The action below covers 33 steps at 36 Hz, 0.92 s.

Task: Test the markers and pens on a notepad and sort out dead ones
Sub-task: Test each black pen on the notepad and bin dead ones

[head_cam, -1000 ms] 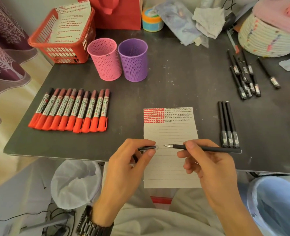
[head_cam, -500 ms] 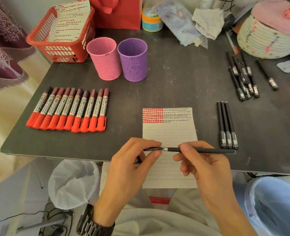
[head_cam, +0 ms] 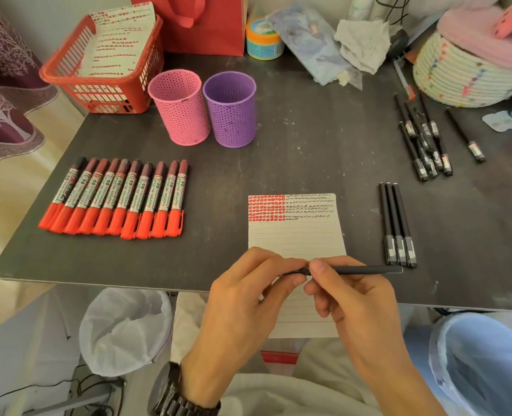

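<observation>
Prob. recapping at counter (head_cam: pixel 278 163) front edge: L grip (head_cam: pixel 248 298) pinches small black cap (head_cam: pixel 296 272), R grip (head_cam: pixel 356 301) clamps slim black pen (head_cam: pixel 365 269); next needs sorting.

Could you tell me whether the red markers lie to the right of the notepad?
No, the red markers lie left of the notepad.

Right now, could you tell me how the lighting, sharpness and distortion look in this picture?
Head view: soft, even light, no hard shadows on the dark grey table; head view: wide-angle lens slightly bows its near edge; head view: the thin black pen is sharp, yet the black scribbles on the lined white notepad are illegible.
</observation>
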Each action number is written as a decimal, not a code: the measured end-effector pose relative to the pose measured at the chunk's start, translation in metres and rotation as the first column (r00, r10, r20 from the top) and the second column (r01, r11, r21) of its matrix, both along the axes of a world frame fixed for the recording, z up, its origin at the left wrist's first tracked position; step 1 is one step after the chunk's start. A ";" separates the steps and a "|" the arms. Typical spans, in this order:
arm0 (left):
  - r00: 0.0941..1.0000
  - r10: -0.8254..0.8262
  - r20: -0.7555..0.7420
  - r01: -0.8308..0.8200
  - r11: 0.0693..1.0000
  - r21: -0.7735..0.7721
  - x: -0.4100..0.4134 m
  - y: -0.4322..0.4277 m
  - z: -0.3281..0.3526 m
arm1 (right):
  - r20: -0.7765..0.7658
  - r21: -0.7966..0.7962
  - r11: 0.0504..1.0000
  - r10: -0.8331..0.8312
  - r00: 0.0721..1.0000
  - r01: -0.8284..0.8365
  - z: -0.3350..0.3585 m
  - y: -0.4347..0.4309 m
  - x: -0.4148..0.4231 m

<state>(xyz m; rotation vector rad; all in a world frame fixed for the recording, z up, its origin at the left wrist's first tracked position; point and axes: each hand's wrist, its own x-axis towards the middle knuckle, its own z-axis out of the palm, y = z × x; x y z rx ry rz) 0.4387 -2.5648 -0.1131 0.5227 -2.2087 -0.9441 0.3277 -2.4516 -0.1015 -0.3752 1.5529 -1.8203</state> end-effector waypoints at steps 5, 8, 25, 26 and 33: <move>1.000 -0.006 0.008 0.006 1.000 -0.029 -0.007 0.002 -0.005 | 0.061 -0.011 0.998 -0.057 0.997 0.058 -0.004 -0.001 0.003; 0.999 -0.038 0.022 0.038 0.999 -0.028 -0.010 0.001 -0.005 | 0.048 -0.003 0.994 -0.112 0.993 0.112 -0.002 0.001 0.000; 0.900 0.177 0.398 -0.093 0.971 -0.223 -0.017 -0.081 -0.022 | -0.442 0.655 0.754 0.344 0.828 0.036 0.042 0.068 -0.173; 0.894 0.181 0.411 -0.093 0.970 -0.225 -0.017 -0.081 -0.024 | -0.438 0.694 0.719 0.385 0.812 0.034 0.039 0.069 -0.180; 0.887 0.169 0.430 -0.080 0.973 -0.216 -0.015 -0.080 -0.023 | -0.374 0.881 0.466 0.573 0.729 0.085 0.027 0.056 -0.193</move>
